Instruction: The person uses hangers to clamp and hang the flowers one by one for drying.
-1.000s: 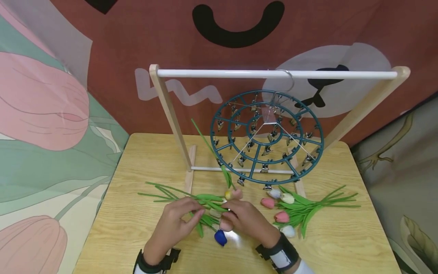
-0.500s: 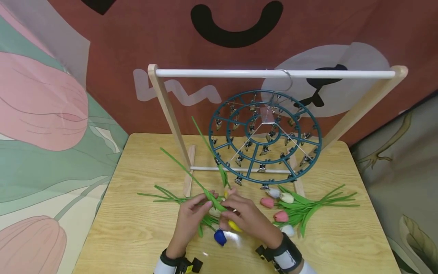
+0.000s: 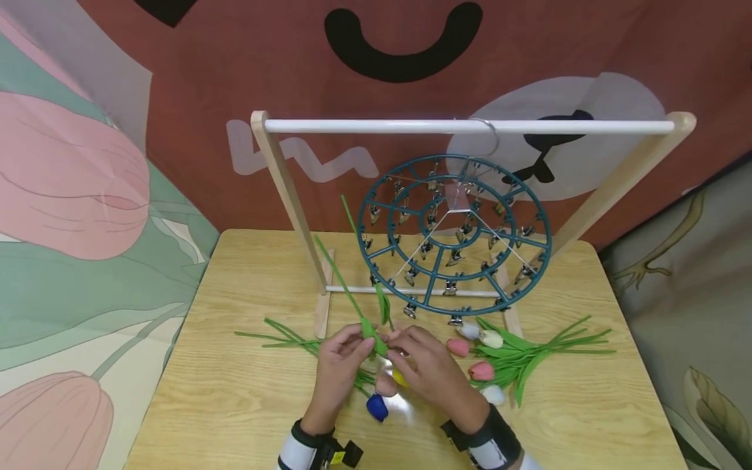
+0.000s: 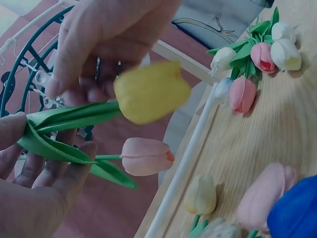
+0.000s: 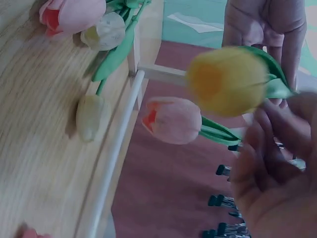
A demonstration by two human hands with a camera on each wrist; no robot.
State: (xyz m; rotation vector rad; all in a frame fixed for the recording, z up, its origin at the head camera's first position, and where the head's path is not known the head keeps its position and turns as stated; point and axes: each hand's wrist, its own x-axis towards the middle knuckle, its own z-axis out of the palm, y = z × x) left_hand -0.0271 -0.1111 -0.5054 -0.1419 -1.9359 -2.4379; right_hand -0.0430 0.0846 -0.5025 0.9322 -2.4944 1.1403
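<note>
The fingers of the left hand (image 3: pixel 341 372) are bent, and the green leaf (image 4: pixel 74 116) and stem of a yellow tulip (image 4: pixel 151 92) are pinched between them and the thumb. The fingers of the right hand (image 3: pixel 431 372) are curled in at the same leaf; whether it is pinched there too cannot be told. The tulip's head, blurred in the wrist views, is held clear of the left fingertips and just beside the right ones, while its stem is pointed up and away past the left hand. Close behind the hands, a pink tulip (image 4: pixel 143 156) is hung head down at the rim of a round clip hanger (image 3: pixel 435 279). Below the hands, a blue tulip (image 3: pixel 377 407) is seen on the table (image 3: pixel 235 405). To the right, a tulip bunch (image 3: pixel 523 359) is laid. The hanger is suspended from a rack (image 3: pixel 376 126).
</note>
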